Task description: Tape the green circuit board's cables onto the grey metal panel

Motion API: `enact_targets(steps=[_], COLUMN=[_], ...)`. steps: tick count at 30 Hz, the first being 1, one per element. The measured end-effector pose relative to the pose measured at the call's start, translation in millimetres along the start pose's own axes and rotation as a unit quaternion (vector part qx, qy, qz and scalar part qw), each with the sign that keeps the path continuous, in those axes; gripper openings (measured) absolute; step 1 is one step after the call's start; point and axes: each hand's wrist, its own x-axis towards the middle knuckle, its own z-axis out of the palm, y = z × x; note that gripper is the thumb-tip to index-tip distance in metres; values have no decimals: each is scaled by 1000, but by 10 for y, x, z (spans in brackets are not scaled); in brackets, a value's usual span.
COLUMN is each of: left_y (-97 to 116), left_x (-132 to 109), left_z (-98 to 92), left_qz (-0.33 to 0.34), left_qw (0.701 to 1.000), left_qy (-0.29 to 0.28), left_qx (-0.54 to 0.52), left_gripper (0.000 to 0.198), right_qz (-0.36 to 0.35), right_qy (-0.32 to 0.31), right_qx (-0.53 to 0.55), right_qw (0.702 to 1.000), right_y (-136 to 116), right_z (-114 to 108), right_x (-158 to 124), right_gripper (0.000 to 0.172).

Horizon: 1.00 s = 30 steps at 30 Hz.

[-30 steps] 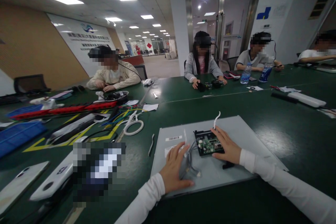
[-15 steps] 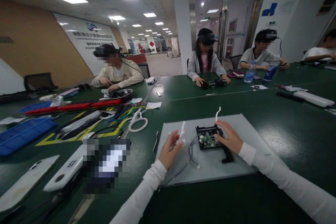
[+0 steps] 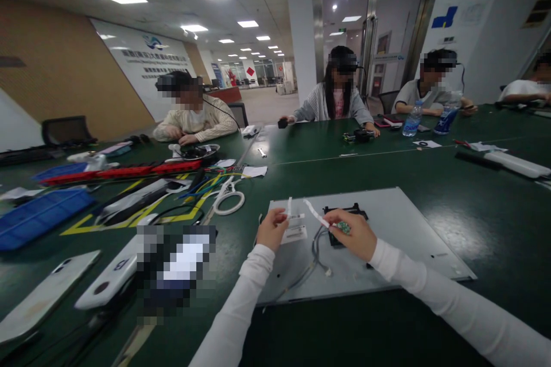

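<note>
My left hand [image 3: 272,230] pinches a short narrow white strip [image 3: 290,205], which stands upright above its fingertips. A longer, slightly curled white strip [image 3: 315,212] slants up and left from the closed fingertips of my right hand [image 3: 353,234]. Both hands are over a flat grey panel [image 3: 413,241], the strips a small gap apart. Partly hidden behind my right hand is a black frame [image 3: 357,210] with a green circuit board [image 3: 343,227]. Grey wires [image 3: 316,249] run from it across the panel, near a white label [image 3: 295,234].
Leftward on the green table lie a phone [image 3: 47,292], a white device [image 3: 109,275], a blue tray [image 3: 43,218], a white ring [image 3: 229,203] and tangled cables. Several co-workers sit across the table. Two bottles, one a clear bottle [image 3: 412,120], stand at the far right.
My right hand has moved left off the black frame, bringing its strip near the left one. My left hand has turned slightly. A co-worker opposite has lifted a dark object aside.
</note>
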Motion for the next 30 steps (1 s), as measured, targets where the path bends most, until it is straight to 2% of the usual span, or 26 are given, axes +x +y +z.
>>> enact_targets(steps=[2,4,8,11,16,19,25,27,30], left_y=[-110,-155,-122,-82,-20,40,131,187,437], left_x=[4,-3,-31,-52,-75,-95,-167,-192,-271], left_z=[-87,-141,-173,-167,-158,-153,-132,-110,-44], left_qz=[-8,24,129,159,139,123,114,143,258], left_qw=[996,984,929,893,864,845,808,802,802], left_qy=[-1,-4,-33,-47,-67,-73,-40,-24,3], left_qx=[88,178,346,418,479,516,577,580,538], left_gripper=[27,25,35,37,34,33,34,33,26], right_qz=[2,14,50,83,150,164,145,138,133], right_qy=[2,11,45,73,132,142,135,132,129], right_qx=[-3,6,38,55,130,162,93,75,58], right_qw=[1000,1000,997,992,971,963,976,979,981], right_y=[24,78,249,431,748,856,878,872,875], right_z=[23,9,-88,-166,-217,-205,-170,-167,-168], right_x=[-9,-22,-68,-102,-97,-85,-114,-123,-130], right_gripper=[22,20,18,15,22,26,26,25,25])
